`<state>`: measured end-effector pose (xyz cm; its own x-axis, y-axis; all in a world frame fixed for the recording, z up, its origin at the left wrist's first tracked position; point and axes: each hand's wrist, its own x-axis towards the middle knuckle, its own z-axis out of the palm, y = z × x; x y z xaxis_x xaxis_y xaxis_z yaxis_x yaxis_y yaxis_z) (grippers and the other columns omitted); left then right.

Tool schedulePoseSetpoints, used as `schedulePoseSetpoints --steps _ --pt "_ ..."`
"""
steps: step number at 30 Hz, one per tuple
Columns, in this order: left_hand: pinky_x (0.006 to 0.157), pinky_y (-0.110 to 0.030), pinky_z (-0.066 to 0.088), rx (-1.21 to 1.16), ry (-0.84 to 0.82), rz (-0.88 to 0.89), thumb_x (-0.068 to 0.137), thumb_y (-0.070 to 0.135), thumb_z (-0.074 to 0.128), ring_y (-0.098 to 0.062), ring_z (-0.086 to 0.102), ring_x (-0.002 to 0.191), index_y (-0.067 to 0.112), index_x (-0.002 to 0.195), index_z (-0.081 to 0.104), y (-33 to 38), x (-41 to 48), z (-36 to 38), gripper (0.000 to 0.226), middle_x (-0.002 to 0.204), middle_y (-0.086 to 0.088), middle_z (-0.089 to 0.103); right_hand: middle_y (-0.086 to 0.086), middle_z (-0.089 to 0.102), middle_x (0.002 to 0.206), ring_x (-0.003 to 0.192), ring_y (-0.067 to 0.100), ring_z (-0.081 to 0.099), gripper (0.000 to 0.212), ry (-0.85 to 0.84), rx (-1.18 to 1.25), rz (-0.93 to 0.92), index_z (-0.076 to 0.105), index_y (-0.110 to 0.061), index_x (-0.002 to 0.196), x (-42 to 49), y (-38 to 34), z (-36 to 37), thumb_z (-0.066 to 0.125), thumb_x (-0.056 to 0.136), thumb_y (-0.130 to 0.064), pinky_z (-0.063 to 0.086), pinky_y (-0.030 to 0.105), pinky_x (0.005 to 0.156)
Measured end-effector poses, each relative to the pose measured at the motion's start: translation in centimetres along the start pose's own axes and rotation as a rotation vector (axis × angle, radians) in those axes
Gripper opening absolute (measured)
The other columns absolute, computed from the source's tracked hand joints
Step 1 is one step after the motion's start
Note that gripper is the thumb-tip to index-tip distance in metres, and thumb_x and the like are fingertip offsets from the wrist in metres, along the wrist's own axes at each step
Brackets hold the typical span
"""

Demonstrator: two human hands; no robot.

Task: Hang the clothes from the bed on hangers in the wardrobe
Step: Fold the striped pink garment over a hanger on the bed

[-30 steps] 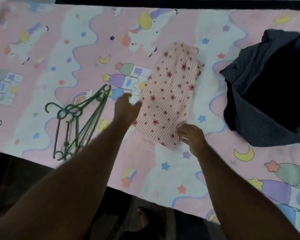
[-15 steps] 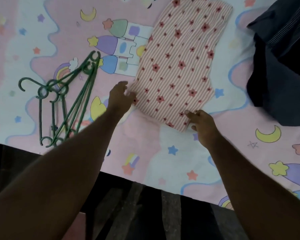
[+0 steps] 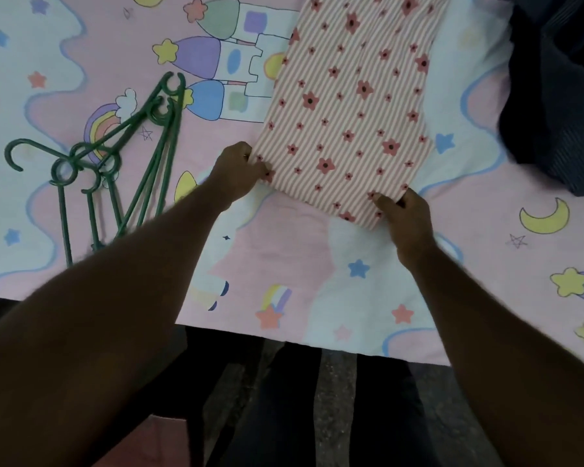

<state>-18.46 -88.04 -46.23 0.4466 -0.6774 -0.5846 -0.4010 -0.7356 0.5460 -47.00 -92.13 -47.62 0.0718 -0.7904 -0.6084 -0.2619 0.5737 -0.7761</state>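
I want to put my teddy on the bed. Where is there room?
Bare sheet lies from the striped garment down to the near edge, and right of the right hand around the yellow moon, beneath the dark clothes. Above the green hangers is free too. Crowded: between the hangers and the left hand.

Both bare forearms reach in from the near side, angling slightly toward each other. The left hand (image 3: 236, 170) pinches the near left corner of the striped garment (image 3: 348, 106) with its fingers curled. The right hand (image 3: 405, 214) grips the near right corner.
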Motion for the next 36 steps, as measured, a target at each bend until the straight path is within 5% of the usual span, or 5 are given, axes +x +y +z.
schedulePoseSetpoints --steps 5,15,24,30,36 --pt "0.041 -0.006 0.032 -0.095 -0.002 0.005 0.084 0.02 0.074 -0.007 0.046 0.06 0.002 0.095 0.062 -1.1 -0.3 -1.0 0.024 0.081 -0.003 0.059 -0.006 0.062 0.082 0.07 0.004 0.057 0.02 0.141 -0.031 -0.022 0.053 -0.015 0.095 -2.8 1.0 2.2 0.07 0.086 -0.01 0.047 0.019 0.065" --pt "0.07 -0.032 0.047 -0.09 0.058 -0.076 0.091 0.022 0.062 -0.022 0.057 0.08 0.005 0.105 0.063 -2.5 -0.5 0.5 0.022 0.093 -0.009 0.064 -0.002 0.05 0.063 0.059 0.011 0.044 0.017 0.098 -0.123 0.105 0.056 -0.01 0.072 -3.1 1.3 2.6 0.067 0.085 -0.012 0.039 0.024 0.06" --pt "0.066 -0.029 0.054 -0.376 -0.026 -0.147 0.099 0.015 0.053 -0.016 0.062 0.068 0.008 0.105 0.055 -2.4 -2.0 0.8 0.01 0.083 -0.006 0.062 0.009 0.066 0.093 0.084 0.014 0.058 0.012 0.081 -0.185 -0.169 0.06 -0.008 0.095 -5.1 0.3 1.2 0.061 0.085 -0.015 0.046 0.025 0.076" --pt "0.06 -0.024 0.052 -0.237 0.012 -0.092 0.098 0.013 0.051 -0.014 0.059 0.064 0.008 0.1 0.055 -2.4 -2.5 1.5 0.007 0.086 -0.011 0.062 0.006 0.057 0.073 0.05 0.013 0.049 0.016 -0.132 -0.019 0.135 0.05 -0.013 0.09 -3.9 1.4 0.0 0.061 0.089 -0.002 0.036 0.028 0.047" --pt "0.053 -0.021 0.048 -0.258 0.019 -0.038 0.092 0.015 0.064 -0.011 0.056 0.059 0.006 0.102 0.057 -2.1 -3.6 1.3 0.014 0.079 -0.007 0.062 0.003 0.058 0.065 0.053 0.011 0.051 0.007 -0.145 -0.083 0.088 0.062 -0.012 0.084 -3.9 1.3 -0.1 0.067 0.088 -0.011 0.041 0.025 0.049"
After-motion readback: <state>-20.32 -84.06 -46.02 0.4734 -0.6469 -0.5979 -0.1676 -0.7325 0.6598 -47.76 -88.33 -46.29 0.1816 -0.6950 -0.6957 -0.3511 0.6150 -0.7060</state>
